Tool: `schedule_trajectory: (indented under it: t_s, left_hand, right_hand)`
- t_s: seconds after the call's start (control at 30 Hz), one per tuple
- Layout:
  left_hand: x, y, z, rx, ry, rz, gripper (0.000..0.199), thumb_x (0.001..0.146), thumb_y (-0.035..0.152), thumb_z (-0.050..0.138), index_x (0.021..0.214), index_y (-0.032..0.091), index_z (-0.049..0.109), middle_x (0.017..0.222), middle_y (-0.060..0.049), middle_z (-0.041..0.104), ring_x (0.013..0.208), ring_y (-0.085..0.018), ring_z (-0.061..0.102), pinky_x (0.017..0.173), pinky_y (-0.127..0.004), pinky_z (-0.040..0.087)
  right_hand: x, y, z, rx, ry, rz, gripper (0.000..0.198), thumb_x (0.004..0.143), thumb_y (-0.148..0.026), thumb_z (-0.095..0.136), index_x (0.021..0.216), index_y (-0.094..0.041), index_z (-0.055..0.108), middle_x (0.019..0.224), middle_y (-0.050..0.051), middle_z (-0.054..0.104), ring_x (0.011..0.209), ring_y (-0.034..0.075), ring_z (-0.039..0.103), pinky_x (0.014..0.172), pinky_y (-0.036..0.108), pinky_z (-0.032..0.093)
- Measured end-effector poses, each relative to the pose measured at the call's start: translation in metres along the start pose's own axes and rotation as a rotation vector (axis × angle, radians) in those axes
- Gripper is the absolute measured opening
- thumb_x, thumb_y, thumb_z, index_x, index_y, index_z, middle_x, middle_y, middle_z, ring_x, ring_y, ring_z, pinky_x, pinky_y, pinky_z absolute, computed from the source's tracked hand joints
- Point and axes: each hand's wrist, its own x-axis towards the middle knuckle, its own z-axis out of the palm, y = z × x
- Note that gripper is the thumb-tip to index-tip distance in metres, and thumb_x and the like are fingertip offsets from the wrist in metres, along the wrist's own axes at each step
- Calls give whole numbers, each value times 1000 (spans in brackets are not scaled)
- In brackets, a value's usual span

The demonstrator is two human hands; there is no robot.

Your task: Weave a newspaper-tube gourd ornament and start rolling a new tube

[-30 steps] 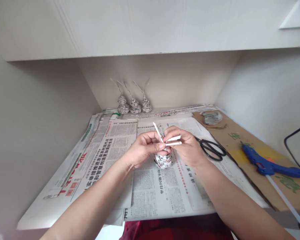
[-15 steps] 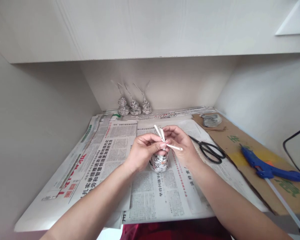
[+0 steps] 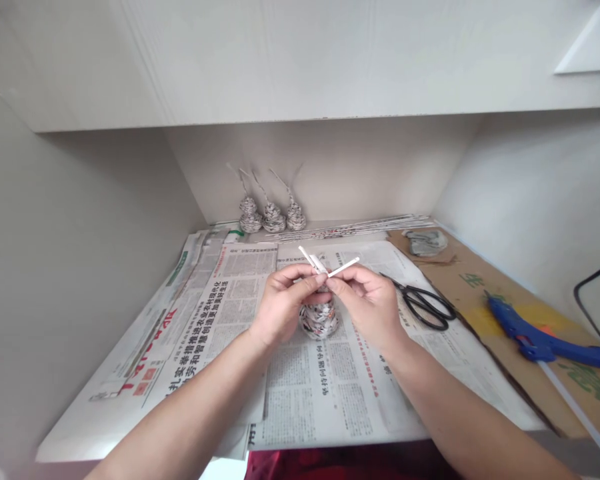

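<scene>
Pinched between thumb and fingers, the neck of a small grey-and-white gourd-shaped weave of rolled newsprint (image 3: pixel 320 324) is clamped in the left hand (image 3: pixel 285 303); the right hand (image 3: pixel 373 300) closes on the base of one thin white paper end (image 3: pixel 344 267) at its top. The weave sits mid-table, over printed newspaper sheets (image 3: pixel 305 390); whether it touches them is unclear. It should be light, fairly firm and not slippery; its ends would probably crease easily, so the neck or rounded belly seems the safest hold. Black-handled scissors (image 3: pixel 427 305) lie just right, a blue glue gun (image 3: pixel 545 335) beyond, and three similar gourds (image 3: pixel 274 219) stand behind.
</scene>
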Motion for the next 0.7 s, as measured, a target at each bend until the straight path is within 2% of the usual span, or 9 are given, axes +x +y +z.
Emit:
schedule_trajectory:
  t_s: [0.2, 0.37, 0.5, 0.7]
  left_hand:
    - [-2, -1, 1, 25, -11, 54, 12, 72, 25, 79, 76, 15, 73, 74, 0, 67, 70, -11, 65, 66, -27, 62]
    - [-3, -2, 1, 77, 9, 87, 13, 72, 26, 79, 80, 16, 74, 78, -1, 68, 71, -12, 66, 66, -28, 62]
    - [-2, -3, 0, 99, -8, 100, 15, 73, 28, 78, 81, 16, 74, 80, -2, 69, 73, -14, 66, 67, -30, 63]
    - [1, -7, 0, 35, -42, 56, 18, 70, 27, 80, 80, 15, 71, 84, -1, 68, 72, -12, 66, 65, -25, 62]
  right_hand:
    - [-4, -12, -1, -148, -14, -148, 7, 86, -19, 63, 79, -20, 65, 79, 0, 64, 74, 13, 60, 70, 28, 48]
    - [-3, -13, -2, -177, 10, -149, 4, 83, -20, 68, 79, -21, 68, 81, 1, 67, 74, 14, 61, 67, 28, 48]
    - [-3, -9, -3, -111, 8, -135, 4, 84, -22, 68, 80, -21, 68, 79, 1, 65, 72, 14, 60, 66, 29, 49]
    - [-5, -4, -2, 18, 9, -163, 3, 85, -22, 67, 83, -22, 66, 87, 2, 65, 81, 16, 63, 75, 31, 52]
